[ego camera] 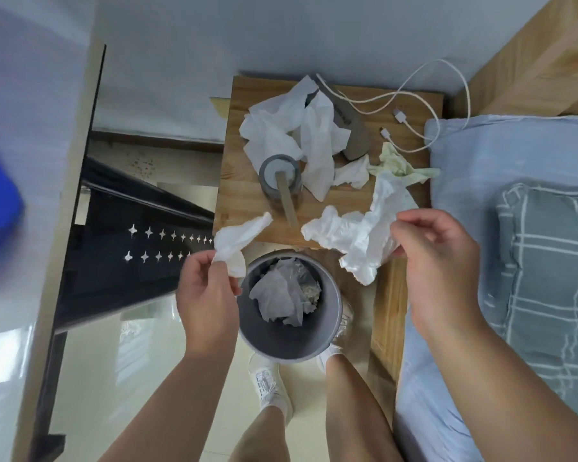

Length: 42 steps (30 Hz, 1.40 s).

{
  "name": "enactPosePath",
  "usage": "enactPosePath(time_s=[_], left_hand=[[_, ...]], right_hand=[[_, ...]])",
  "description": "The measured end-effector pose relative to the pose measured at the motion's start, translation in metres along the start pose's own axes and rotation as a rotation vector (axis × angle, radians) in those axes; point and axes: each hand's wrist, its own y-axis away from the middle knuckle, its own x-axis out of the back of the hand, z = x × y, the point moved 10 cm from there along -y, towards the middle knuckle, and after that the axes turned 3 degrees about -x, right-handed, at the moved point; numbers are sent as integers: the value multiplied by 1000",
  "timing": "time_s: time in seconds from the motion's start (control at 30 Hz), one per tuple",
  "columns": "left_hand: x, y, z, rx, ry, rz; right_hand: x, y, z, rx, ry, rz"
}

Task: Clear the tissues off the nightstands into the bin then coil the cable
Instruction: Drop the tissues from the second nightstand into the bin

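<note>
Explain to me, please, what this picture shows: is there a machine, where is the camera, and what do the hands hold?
There is no machine here. A person wears one camera on the head, so you look down as that person does. The left hand pinches a small white tissue. The right hand grips a larger crumpled tissue. Both are close to a grey bin on the floor, which already has tissues inside. Behind the bin stands a wooden nightstand. On it lie more loose tissues, a grey cup with a wooden stick in it, and a white cable, not coiled. On the right is a bed with a checked pillow.
</note>
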Motion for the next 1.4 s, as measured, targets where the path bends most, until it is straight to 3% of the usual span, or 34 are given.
enactPosePath(time_s=[0.33,0.5,0.7,0.87,1.1,1.4], left_hand=[[0,18,-97,97,-88,-66],[-10,10,-156,207,-121,-116],[-30,2,-226,346,-216,-243],[-35,3,-248,450,-220,-334],[-28,13,-209,404,-199,-340],[-36,13,-70,142,-89,-279]], right_hand=[[6,51,101,-140,29,-6],[-10,47,171,-164,183,-29],[-34,34,268,-279,311,-102],[-54,34,314,-390,364,-287],[-47,41,270,-379,364,-304],[-39,38,94,-138,168,-342]])
